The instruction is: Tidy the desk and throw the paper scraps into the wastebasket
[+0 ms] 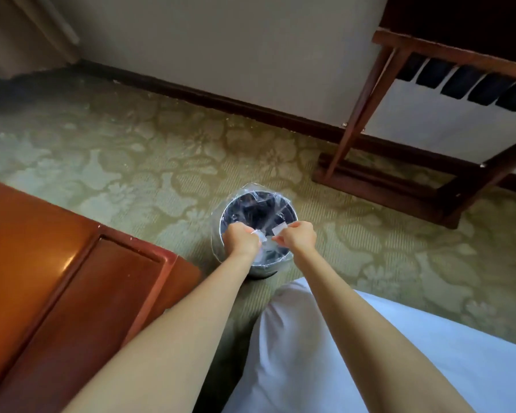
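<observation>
A green floral-patterned carpet (131, 150) is laid up to a dark baseboard (221, 99), which is fitted along the pale wall (221, 40). A wooden luggage rack (358, 114) is positioned at upper right.

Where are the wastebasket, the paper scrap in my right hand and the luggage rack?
wastebasket (294, 214): head view, right side of rim.
right paper scrap (279, 229): head view, its exposed white end.
luggage rack (358, 105): head view, its slanted wooden leg.

no readable text, no labels, no brands, no numbers on anything in view
</observation>
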Tool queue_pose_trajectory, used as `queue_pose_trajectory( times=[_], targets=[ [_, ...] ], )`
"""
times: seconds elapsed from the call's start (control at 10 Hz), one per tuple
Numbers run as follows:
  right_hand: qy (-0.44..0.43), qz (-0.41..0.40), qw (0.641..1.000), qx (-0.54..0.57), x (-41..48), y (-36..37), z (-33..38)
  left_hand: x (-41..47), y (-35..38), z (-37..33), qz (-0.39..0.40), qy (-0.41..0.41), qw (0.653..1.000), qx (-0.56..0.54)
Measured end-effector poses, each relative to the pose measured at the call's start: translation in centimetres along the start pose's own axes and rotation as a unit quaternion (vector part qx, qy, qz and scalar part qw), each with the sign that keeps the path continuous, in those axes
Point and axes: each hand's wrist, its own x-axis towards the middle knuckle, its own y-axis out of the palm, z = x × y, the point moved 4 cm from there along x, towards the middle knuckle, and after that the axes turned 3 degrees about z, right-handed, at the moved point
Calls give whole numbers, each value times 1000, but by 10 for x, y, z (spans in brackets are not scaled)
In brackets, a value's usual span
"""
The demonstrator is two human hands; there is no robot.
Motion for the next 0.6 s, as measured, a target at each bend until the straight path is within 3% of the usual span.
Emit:
queue_pose_trajectory(
  times=[0.2, 0.4, 0.6],
  targets=[
    [28, 36, 999, -8, 60, 38, -23, 66, 31, 24, 13, -57, 998, -9],
    [69, 131, 989, -14, 91, 52, -28, 91, 43, 42, 1, -119, 978, -174],
    [61, 105, 992, -18, 87, 43, -23, 74, 42, 30, 22, -127, 960, -248]
  ],
)
